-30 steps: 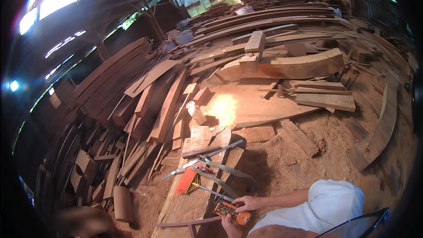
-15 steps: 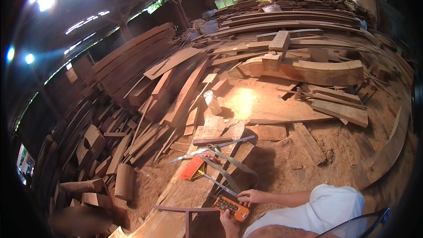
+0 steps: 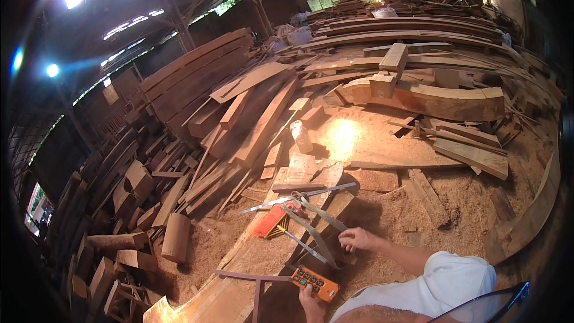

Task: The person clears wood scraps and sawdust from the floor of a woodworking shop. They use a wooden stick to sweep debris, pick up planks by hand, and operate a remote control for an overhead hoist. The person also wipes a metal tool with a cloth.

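My left hand (image 3: 311,306) comes up from the lower edge and grips an orange push-button remote (image 3: 315,283). My right hand (image 3: 356,240) reaches out from a white sleeve, fingers loosely curled, right beside the leg of a large pair of metal calipers (image 3: 312,229); it holds nothing. The calipers lie on a long plank (image 3: 251,257) next to an orange-red triangular square (image 3: 272,221) and a long metal ruler (image 3: 299,196).
Sawdust (image 3: 412,215) covers the ground. Stacked planks (image 3: 203,78) and short offcuts (image 3: 137,185) pile up on the left. A thick curved beam (image 3: 445,100) lies beyond, a curved timber (image 3: 532,215) on the right. A plastic bottle (image 3: 302,137) stands ahead. A dark bar (image 3: 251,277) crosses the plank.
My right hand has moved away from the remote, up and to the right toward the calipers. The view has swung, so the timber piles on the left show more.
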